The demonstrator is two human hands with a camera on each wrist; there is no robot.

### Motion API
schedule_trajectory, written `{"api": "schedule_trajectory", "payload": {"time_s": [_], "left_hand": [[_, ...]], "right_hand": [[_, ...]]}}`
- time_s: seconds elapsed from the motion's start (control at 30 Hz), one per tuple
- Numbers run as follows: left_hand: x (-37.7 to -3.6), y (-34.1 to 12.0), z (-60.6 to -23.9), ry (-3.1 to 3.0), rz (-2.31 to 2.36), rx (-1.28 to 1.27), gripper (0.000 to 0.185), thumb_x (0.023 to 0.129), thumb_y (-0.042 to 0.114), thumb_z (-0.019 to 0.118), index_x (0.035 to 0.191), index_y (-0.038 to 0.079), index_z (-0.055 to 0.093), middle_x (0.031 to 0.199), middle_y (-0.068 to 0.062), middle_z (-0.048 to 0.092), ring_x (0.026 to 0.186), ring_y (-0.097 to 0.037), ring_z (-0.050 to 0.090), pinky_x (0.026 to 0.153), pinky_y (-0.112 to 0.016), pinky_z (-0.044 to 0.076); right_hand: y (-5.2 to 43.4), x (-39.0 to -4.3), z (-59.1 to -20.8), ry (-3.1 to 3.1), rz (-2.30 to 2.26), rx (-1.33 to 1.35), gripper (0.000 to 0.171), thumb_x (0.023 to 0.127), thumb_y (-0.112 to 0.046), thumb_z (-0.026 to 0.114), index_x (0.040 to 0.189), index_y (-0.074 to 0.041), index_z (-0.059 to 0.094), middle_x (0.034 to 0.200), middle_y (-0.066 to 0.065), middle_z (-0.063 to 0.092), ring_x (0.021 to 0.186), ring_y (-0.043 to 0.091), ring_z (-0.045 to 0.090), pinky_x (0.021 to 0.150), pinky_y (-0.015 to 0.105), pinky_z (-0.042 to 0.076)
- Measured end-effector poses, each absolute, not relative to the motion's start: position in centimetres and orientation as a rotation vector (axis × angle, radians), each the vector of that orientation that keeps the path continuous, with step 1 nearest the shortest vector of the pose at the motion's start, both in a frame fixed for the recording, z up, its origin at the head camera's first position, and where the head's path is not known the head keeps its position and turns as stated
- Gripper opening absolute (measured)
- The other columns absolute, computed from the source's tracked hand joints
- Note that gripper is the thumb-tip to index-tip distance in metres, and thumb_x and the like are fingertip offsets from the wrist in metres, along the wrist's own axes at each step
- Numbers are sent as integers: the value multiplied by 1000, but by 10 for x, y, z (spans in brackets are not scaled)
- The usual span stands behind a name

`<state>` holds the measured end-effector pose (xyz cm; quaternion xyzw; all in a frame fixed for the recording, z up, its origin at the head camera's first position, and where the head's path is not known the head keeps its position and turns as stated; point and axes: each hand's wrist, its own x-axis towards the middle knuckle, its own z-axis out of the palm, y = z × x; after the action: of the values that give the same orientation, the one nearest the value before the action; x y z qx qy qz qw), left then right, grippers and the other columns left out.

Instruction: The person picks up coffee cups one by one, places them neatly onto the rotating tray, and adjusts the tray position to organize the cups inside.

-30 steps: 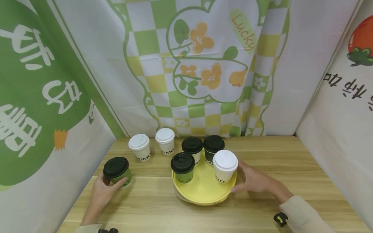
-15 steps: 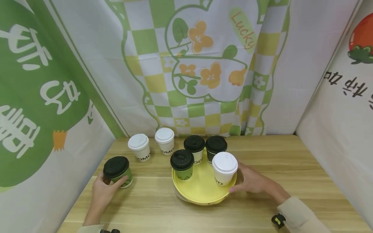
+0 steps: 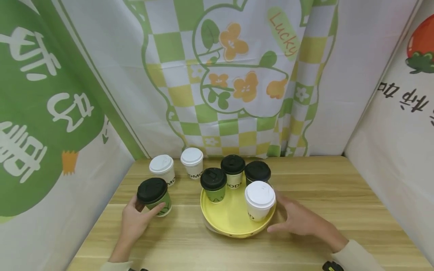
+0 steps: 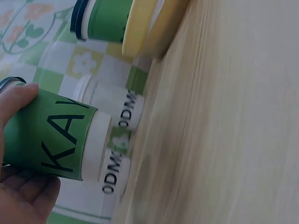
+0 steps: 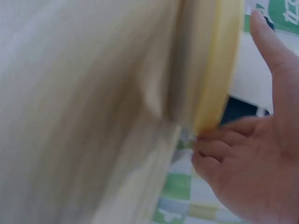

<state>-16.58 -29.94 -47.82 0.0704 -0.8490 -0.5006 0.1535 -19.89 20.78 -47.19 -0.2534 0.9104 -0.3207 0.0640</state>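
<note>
While the left hand [image 3: 135, 222] curls its fingers and thumb round the green cup [image 3: 156, 198], that cup stands upright on the wooden table [image 3: 339, 195] near its left edge, just left of the yellow tray [image 3: 230, 220]. Right hand [image 3: 298, 220]: fingers relaxed, tips touching the tray's right rim; whether they press or merely rest cannot be told. Tray contents: a second green cup [image 3: 214, 185], two further black-lidded cups [image 3: 233, 171] toward the back edge, and one white cup [image 3: 259, 201] at the right. Two more white cups [image 3: 162, 169] stand behind the held cup. Handling, as judged: a paper cup is light and thin-walled and crushes if squeezed; the snap-on black lid [image 3: 152, 190] may pop off. Best held round the mid-wall, below the lid, as the left wrist view [image 4: 46, 135] shows.
</note>
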Motion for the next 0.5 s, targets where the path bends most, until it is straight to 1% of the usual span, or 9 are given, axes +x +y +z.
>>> {"api": "schedule_trajectory", "payload": {"time_s": [0.1,0.2,0.37,0.5], "left_hand": [[-164,-287,-473,-2453,-1431,159,74,85,28,91,147,7,56,142,-14,66,111,18,53,100,2,37],[-164,-273,-467,-2441,-1431,116,73,84,25,92,146,8,58,138,-13,69,111,15,56,100,-1,40],[-166,-247,-461,-2408,-1460,9,74,80,21,94,145,9,60,130,-12,74,110,6,64,101,-10,48],[-166,-225,-461,-2415,-1508,-76,77,78,20,96,146,10,60,126,-10,77,112,-2,68,107,-24,53]], "right_hand": [[215,-196,-461,2759,-894,-720,127,79,-63,86,166,4,22,166,29,37,152,49,40,124,64,35],[218,-199,-455,2784,-856,-717,129,80,-65,84,164,9,19,164,34,36,149,53,42,121,66,38],[217,-211,-462,2819,-846,-706,138,77,-73,81,166,7,13,167,34,28,151,54,39,123,66,35],[217,-219,-472,2802,-895,-753,141,75,-71,84,167,6,10,169,35,24,153,53,35,124,65,33]]}}
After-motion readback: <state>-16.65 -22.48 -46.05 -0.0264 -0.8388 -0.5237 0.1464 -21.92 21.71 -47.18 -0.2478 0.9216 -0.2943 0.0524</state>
